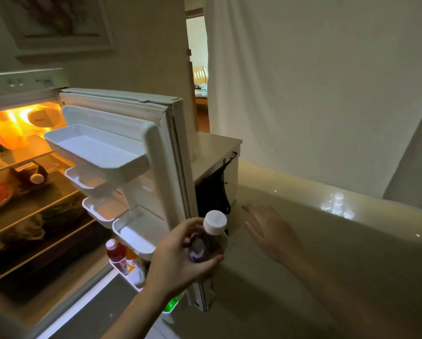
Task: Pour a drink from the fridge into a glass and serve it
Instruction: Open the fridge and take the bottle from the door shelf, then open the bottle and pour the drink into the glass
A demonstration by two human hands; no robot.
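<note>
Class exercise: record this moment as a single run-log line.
left hand: holds capped purple bottle | right hand: open, empty | fridge door: open | pour: not begun

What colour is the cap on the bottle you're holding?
White, on the bottle in the left hand; head view shows it.

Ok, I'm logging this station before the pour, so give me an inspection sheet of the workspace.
Surface: pale counter, glossy, mostly bare, right of the fridge door.
Job's things: bottle, white cap on, dark purple contents; stacked clear cups by the counter's far edge.
Clutter: two bottles, one red, in the lower door rack; food on the lit fridge shelves, too dim to name.
Grippers: left hand wrapped around the bottle; right hand open, palm down, over the counter.
Cables: nothing seen.
Surroundings: fridge door open; small white cabinet behind it with a black bag hanging; doorway beyond.
</note>
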